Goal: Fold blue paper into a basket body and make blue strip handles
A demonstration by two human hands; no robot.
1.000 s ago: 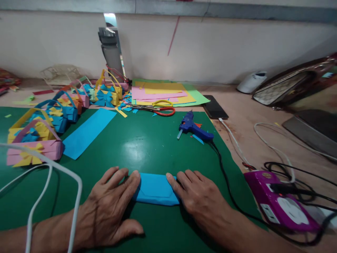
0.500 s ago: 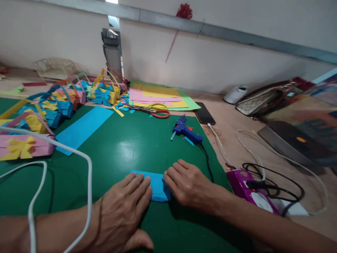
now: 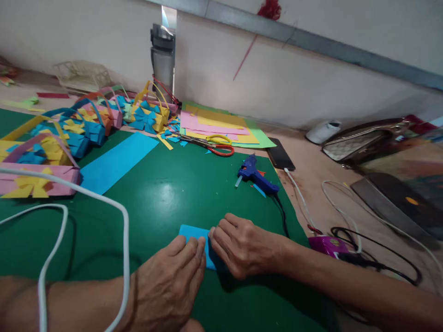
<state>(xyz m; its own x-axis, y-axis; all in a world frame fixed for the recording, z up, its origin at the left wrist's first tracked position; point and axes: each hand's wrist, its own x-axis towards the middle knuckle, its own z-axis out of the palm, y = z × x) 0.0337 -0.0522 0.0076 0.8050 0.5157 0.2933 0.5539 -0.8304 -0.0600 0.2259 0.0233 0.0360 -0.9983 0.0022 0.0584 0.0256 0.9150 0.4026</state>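
Observation:
A folded piece of blue paper (image 3: 195,231) lies on the green table mat (image 3: 162,170), close to me. Over its left and near part rests my left hand (image 3: 169,281), fingers stretched out and flat, pressing the paper down. The thumb is mostly cut off by the lower frame edge. My right hand (image 3: 244,246) has its fingers curled and pinches the paper's right end, which they cover. Beyond it lies a blue glue gun (image 3: 258,175) with a clear stick in its back. A flat blue paper strip (image 3: 117,161) lies to the left.
Several small paper baskets (image 3: 38,180) with bows line the left side. Scissors (image 3: 221,150) lie by stacked coloured sheets (image 3: 221,127). A white cable (image 3: 126,230) loops over my left forearm. To the right are a phone (image 3: 282,154), a purple power strip (image 3: 327,246) and bags (image 3: 391,198).
The view has shifted, so the background sits further right. My left hand has slid toward the right hand, covering more of the blue paper. The right hand still grips its end.

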